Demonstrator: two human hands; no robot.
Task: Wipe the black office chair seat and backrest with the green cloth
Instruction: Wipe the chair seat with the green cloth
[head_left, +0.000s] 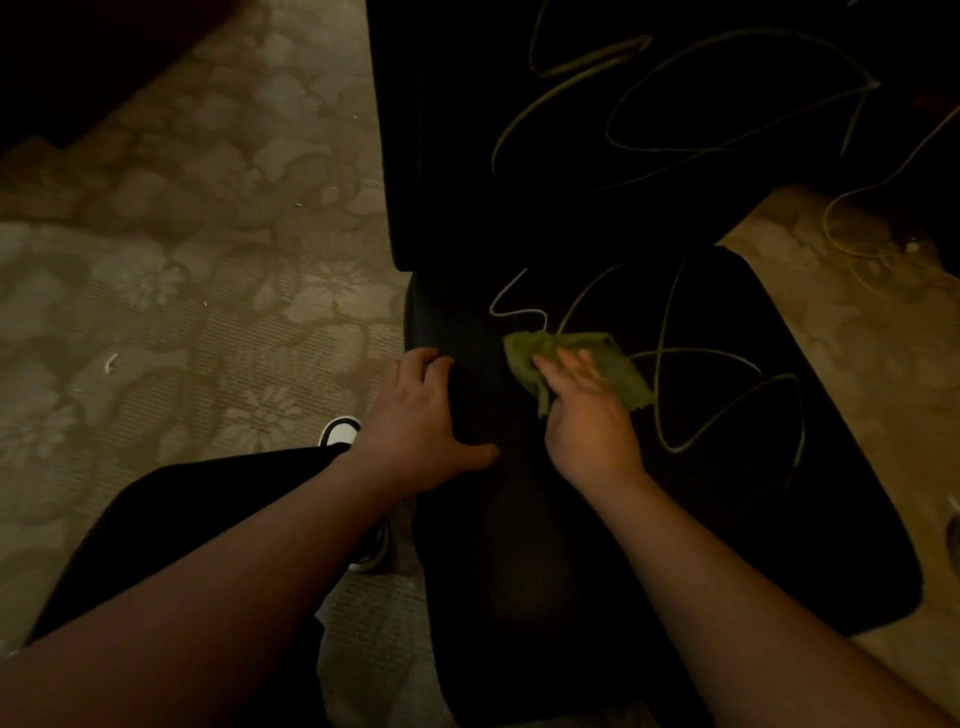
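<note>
The black chair seat (727, 519) fills the lower middle of the view, and its black backrest (467, 156) rises behind it. Pale scribbled lines (727, 405) run across both. A crumpled green cloth (618, 364) lies on the rear middle of the seat. My right hand (587, 415) presses flat on the cloth, fingers spread over it. My left hand (431, 431) rests on the seat's left edge, fingers curled over the rim and thumb lying on the seat.
Patterned beige carpet (182, 286) surrounds the chair. My leg in dark trousers (208, 509) and a black-and-white shoe (340, 431) stand left of the seat. A thin yellowish cable (857, 228) trails on the floor at the upper right.
</note>
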